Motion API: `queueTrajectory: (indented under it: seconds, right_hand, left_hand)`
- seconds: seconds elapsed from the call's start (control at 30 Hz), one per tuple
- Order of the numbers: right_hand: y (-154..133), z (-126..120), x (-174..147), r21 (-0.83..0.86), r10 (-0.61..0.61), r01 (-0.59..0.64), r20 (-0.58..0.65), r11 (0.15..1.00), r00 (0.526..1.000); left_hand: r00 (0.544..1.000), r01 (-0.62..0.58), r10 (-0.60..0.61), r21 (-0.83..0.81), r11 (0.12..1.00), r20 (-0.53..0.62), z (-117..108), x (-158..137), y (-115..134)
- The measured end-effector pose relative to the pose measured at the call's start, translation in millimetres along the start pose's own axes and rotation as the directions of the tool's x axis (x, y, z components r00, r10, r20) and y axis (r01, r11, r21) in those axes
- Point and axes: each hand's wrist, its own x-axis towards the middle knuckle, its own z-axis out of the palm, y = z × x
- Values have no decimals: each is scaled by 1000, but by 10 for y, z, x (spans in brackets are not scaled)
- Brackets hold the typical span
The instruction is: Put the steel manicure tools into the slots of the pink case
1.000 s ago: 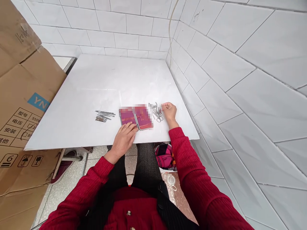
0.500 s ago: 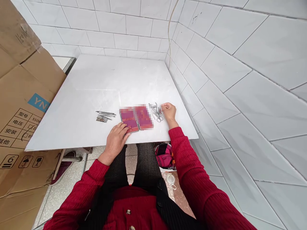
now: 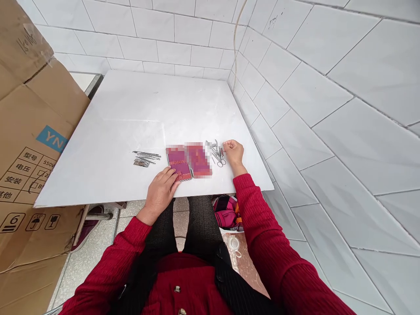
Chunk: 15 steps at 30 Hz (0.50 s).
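Observation:
An unfolded red and purple case (image 3: 179, 166) lies on the white table, with a row of small loops on its left half; its right half is partly blurred. The fingers of my left hand (image 3: 160, 192) rest flat on the case's near left edge, thumb apart from them. To the right of the case is a small pile of metal grooming tools (image 3: 216, 153), including scissors. My right hand (image 3: 233, 154) is at the right side of this pile, thumb and fingertips pinched together; what they hold, if anything, is too small to make out. Several thin metal tools (image 3: 146, 157) lie left of the case.
A large cardboard box (image 3: 33, 144) stands along the left of the table (image 3: 131, 100). Tiled walls (image 3: 295, 100) close off the back and right sides, with a cable (image 3: 235, 48) running down the corner. Below the near edge sits a pink bag (image 3: 226, 214).
The whole view has shifted slightly. Both hands keep nearly the same places, my left on the case and my right beside the metal tools.

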Motion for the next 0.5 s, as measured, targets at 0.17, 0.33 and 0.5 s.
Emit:
queueTrajectory:
  seconds: [0.17,0.33,0.5]
  right_hand:
    - [16,16,-11,-21,-24,23,-51,999,998]
    - [-188,170,-288,-162,-345,337,-23,927,938]
    - [-531,544,-734,-212,-559,653,370,727,743]
  left_hand:
    - [1000,-4,4,8,1000,-2,17,-15,-3]
    - [1000,-15,15,13,1000,3,17,-16,7]
    - [1000,-8,8,17,1000,7,14,-12,27]
